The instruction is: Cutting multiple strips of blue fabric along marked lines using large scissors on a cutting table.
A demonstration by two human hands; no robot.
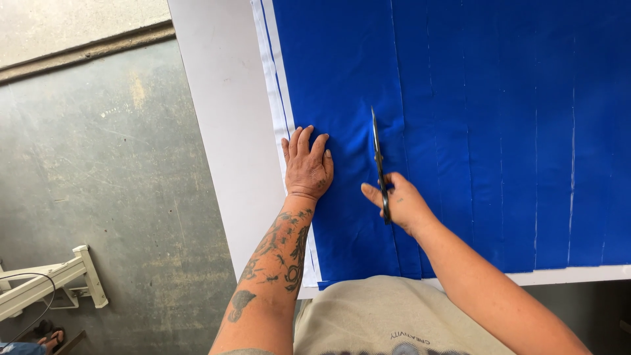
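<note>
While left hand [307,167] lies flat on blue cloth [473,131] | right hand's [402,204] grip closed round scissors [379,164] | table edge [227,131] bare.

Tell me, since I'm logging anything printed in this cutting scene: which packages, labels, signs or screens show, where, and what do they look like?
No packages, signs or screens are in view.
Printed shirt front: bottom centre, beige cloth with a small dark print, partly cut off by the frame edge.
Blue fabric: spread on the white table, plain, bearing only thin chalk lines; the left hand presses it flat while the right hand holds scissors.
</note>
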